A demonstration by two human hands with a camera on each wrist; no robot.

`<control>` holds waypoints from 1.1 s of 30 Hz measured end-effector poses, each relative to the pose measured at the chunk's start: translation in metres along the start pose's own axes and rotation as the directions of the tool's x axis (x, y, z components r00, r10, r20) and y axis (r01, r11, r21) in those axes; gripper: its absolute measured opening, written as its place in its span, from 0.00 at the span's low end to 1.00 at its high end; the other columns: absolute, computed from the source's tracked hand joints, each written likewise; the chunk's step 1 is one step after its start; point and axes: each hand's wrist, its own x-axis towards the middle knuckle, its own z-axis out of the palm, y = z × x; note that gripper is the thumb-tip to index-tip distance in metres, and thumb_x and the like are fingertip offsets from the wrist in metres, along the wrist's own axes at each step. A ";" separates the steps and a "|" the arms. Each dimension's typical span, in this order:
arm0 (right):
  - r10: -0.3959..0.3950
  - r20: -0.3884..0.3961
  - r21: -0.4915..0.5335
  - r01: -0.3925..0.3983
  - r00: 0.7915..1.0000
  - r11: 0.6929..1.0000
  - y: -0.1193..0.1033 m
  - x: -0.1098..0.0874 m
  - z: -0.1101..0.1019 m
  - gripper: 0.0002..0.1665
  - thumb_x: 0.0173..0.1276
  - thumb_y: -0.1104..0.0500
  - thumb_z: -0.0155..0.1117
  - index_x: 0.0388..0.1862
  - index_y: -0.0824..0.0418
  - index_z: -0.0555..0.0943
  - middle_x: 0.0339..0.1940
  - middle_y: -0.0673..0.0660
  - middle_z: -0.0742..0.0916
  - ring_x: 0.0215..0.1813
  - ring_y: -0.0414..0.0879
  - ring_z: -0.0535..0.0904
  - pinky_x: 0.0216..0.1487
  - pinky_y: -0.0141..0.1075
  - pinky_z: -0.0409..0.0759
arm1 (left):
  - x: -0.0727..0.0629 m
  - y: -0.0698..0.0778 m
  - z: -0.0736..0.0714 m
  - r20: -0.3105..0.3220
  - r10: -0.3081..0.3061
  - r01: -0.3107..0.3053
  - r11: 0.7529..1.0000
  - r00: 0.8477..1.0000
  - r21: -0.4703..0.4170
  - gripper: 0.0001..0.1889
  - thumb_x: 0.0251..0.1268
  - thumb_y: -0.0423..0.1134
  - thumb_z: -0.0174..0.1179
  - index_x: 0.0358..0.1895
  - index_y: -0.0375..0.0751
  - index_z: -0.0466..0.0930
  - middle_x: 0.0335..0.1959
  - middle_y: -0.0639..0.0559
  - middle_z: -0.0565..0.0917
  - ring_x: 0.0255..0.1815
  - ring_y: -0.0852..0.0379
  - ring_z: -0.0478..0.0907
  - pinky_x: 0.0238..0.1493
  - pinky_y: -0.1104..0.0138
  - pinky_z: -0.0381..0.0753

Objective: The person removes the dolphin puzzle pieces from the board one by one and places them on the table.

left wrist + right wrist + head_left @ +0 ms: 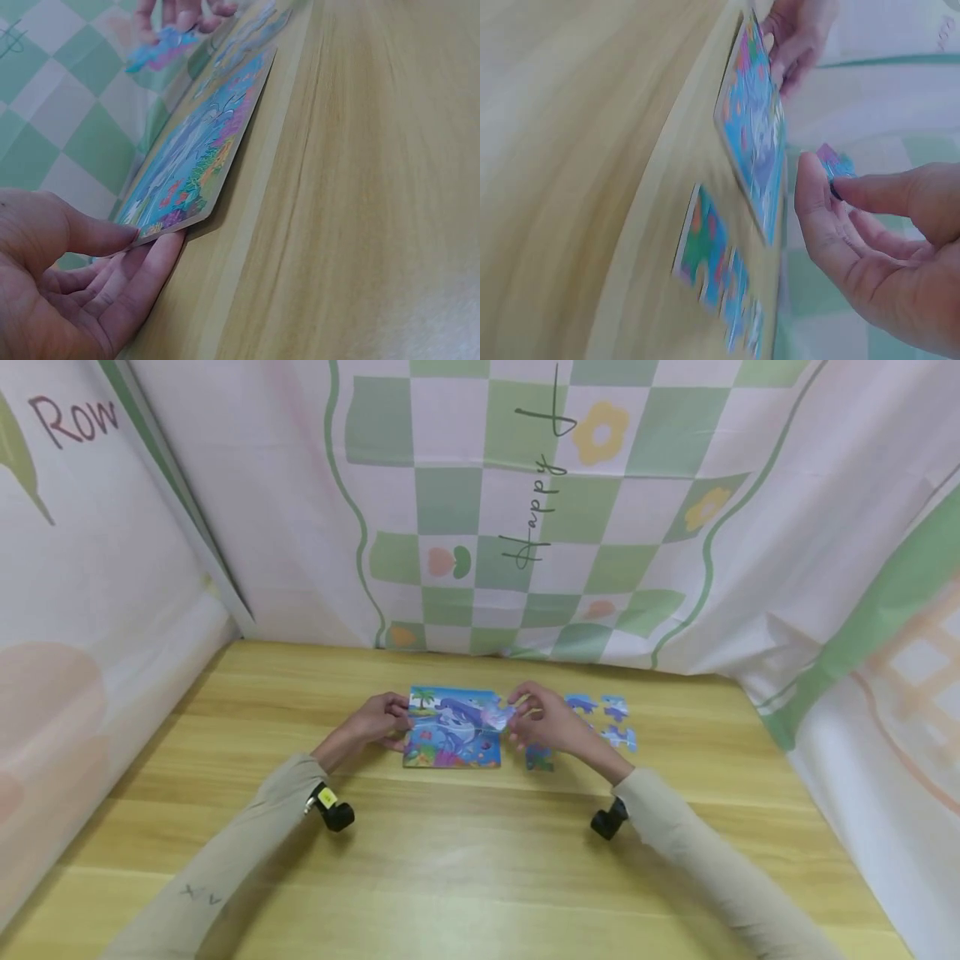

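A rectangular dolphin jigsaw board (450,752) with a palm tree and coral lies on the wooden table. My left hand (377,721) pinches its left edge, thumb on top and fingers underneath, as the left wrist view shows. Over the board's right side, my right hand (547,718) pinches a loose puzzle piece (161,51) in blue and pink between thumb and fingers. In the right wrist view this piece (834,160) is partly hidden by the fingertips and held above the board.
Several loose puzzle pieces (618,737) lie on the table (465,860) to the right of the board. Another piece with green and blue print (540,757) lies just below my right hand. A checkered green-and-white curtain (525,527) hangs along the table's far edge.
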 end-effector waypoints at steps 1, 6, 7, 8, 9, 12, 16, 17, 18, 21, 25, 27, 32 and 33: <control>0.005 -0.001 0.005 -0.005 1.000 1.000 0.003 -0.003 -0.005 0.21 0.76 0.73 0.60 0.64 0.74 0.69 0.47 0.70 0.82 0.40 0.57 0.88 0.42 0.49 0.94 | 0.000 -0.001 0.000 -0.001 0.002 -0.002 1.000 1.000 0.003 0.28 0.74 0.25 0.57 0.74 0.25 0.61 0.55 0.39 0.72 0.50 0.49 0.78 0.44 0.62 0.94; 0.024 -0.013 -0.021 -0.024 1.000 0.999 0.018 -0.023 -0.029 0.21 0.75 0.71 0.61 0.64 0.76 0.73 0.47 0.73 0.86 0.38 0.51 0.88 0.42 0.46 0.94 | -0.002 -0.003 -0.001 -0.001 0.003 -0.003 1.000 1.000 0.005 0.28 0.74 0.25 0.56 0.74 0.25 0.62 0.53 0.40 0.72 0.49 0.49 0.77 0.44 0.62 0.94; 0.025 -0.006 -0.022 -0.025 1.000 0.999 0.020 -0.028 -0.034 0.22 0.75 0.71 0.62 0.65 0.77 0.73 0.47 0.73 0.86 0.38 0.51 0.88 0.42 0.47 0.94 | -0.003 -0.003 -0.001 -0.002 0.002 -0.002 1.000 1.000 0.006 0.28 0.74 0.25 0.56 0.73 0.25 0.62 0.53 0.40 0.72 0.49 0.49 0.77 0.44 0.62 0.94; 0.033 0.000 -0.022 -0.033 0.999 0.999 0.023 -0.032 -0.039 0.23 0.75 0.70 0.62 0.66 0.77 0.73 0.47 0.72 0.86 0.38 0.50 0.88 0.42 0.47 0.94 | -0.003 -0.003 -0.001 -0.004 0.002 -0.002 1.000 1.000 0.007 0.28 0.74 0.25 0.57 0.73 0.25 0.62 0.52 0.40 0.72 0.49 0.49 0.77 0.44 0.62 0.94; 0.039 0.007 -0.024 -0.039 0.999 0.999 0.025 -0.037 -0.044 0.24 0.75 0.69 0.62 0.67 0.76 0.74 0.46 0.71 0.87 0.38 0.50 0.88 0.43 0.47 0.94 | -0.003 -0.003 -0.001 -0.005 0.003 -0.003 1.000 1.000 0.005 0.28 0.74 0.25 0.57 0.73 0.25 0.62 0.52 0.40 0.72 0.49 0.49 0.77 0.44 0.62 0.94; 0.069 0.037 -0.002 -0.069 0.997 0.998 0.029 -0.048 -0.058 0.26 0.77 0.67 0.62 0.69 0.77 0.72 0.44 0.72 0.87 0.38 0.52 0.88 0.43 0.49 0.94 | -0.004 -0.002 -0.001 -0.007 0.010 -0.010 1.000 1.000 0.010 0.28 0.75 0.26 0.57 0.73 0.25 0.62 0.53 0.40 0.72 0.48 0.49 0.78 0.44 0.62 0.94; 0.131 0.035 0.023 -0.131 0.991 0.991 0.034 -0.062 -0.071 0.27 0.76 0.66 0.63 0.69 0.77 0.71 0.41 0.72 0.88 0.36 0.51 0.88 0.42 0.48 0.94 | -0.003 -0.002 -0.001 -0.004 0.014 -0.014 1.000 1.000 0.008 0.28 0.75 0.26 0.57 0.73 0.25 0.61 0.53 0.40 0.72 0.48 0.49 0.78 0.44 0.62 0.94; 0.149 0.034 0.029 -0.150 0.988 0.988 0.036 -0.066 -0.073 0.27 0.76 0.66 0.63 0.68 0.77 0.70 0.41 0.72 0.88 0.36 0.51 0.89 0.42 0.47 0.94 | -0.003 -0.002 -0.001 -0.005 0.012 -0.012 1.000 1.000 0.005 0.28 0.75 0.26 0.58 0.73 0.25 0.62 0.52 0.41 0.72 0.48 0.50 0.78 0.44 0.62 0.94; 0.166 0.031 0.035 -0.167 0.986 0.985 0.038 -0.069 -0.074 0.26 0.76 0.65 0.64 0.67 0.77 0.70 0.41 0.71 0.89 0.36 0.50 0.89 0.42 0.46 0.94 | -0.003 -0.002 -0.001 -0.004 0.011 -0.011 1.000 1.000 0.004 0.28 0.74 0.26 0.58 0.73 0.25 0.62 0.52 0.41 0.72 0.47 0.50 0.78 0.44 0.62 0.94; 0.201 0.025 0.046 -0.202 0.979 0.978 0.042 -0.078 -0.078 0.23 0.76 0.65 0.64 0.63 0.77 0.71 0.41 0.68 0.89 0.35 0.49 0.88 0.40 0.44 0.94 | -0.002 -0.002 -0.001 -0.005 0.010 -0.010 1.000 1.000 -0.003 0.28 0.73 0.25 0.58 0.73 0.25 0.62 0.50 0.42 0.72 0.47 0.50 0.78 0.44 0.62 0.94; 0.225 0.030 0.028 -0.225 0.974 0.974 0.049 -0.087 -0.083 0.20 0.76 0.65 0.63 0.59 0.77 0.73 0.40 0.65 0.89 0.34 0.47 0.86 0.36 0.40 0.93 | -0.002 -0.002 -0.001 -0.009 0.012 -0.012 1.000 1.000 0.001 0.28 0.74 0.25 0.58 0.73 0.25 0.61 0.52 0.41 0.72 0.48 0.50 0.78 0.45 0.62 0.94; 0.243 0.038 0.005 -0.244 0.969 0.970 0.051 -0.090 -0.085 0.19 0.76 0.65 0.64 0.58 0.77 0.74 0.38 0.63 0.89 0.33 0.46 0.86 0.34 0.38 0.93 | -0.003 -0.002 -0.001 -0.013 0.007 -0.007 1.000 1.000 0.006 0.28 0.74 0.26 0.58 0.74 0.25 0.61 0.54 0.40 0.72 0.50 0.49 0.78 0.45 0.62 0.94; 0.277 0.041 -0.073 -0.274 0.960 0.959 0.053 -0.096 -0.085 0.17 0.74 0.63 0.67 0.53 0.75 0.77 0.33 0.60 0.88 0.29 0.44 0.83 0.29 0.34 0.90 | -0.004 0.000 0.000 -0.012 0.008 -0.008 1.000 1.000 0.022 0.29 0.75 0.26 0.58 0.74 0.26 0.61 0.58 0.36 0.72 0.53 0.46 0.78 0.45 0.62 0.94; 0.278 0.035 -0.093 -0.274 0.960 0.957 0.052 -0.097 -0.085 0.17 0.74 0.63 0.67 0.52 0.75 0.77 0.32 0.60 0.87 0.28 0.43 0.83 0.28 0.34 0.90 | -0.004 0.000 0.000 -0.009 0.010 -0.009 1.000 1.000 0.022 0.29 0.75 0.27 0.58 0.74 0.26 0.61 0.58 0.36 0.72 0.53 0.46 0.78 0.46 0.62 0.94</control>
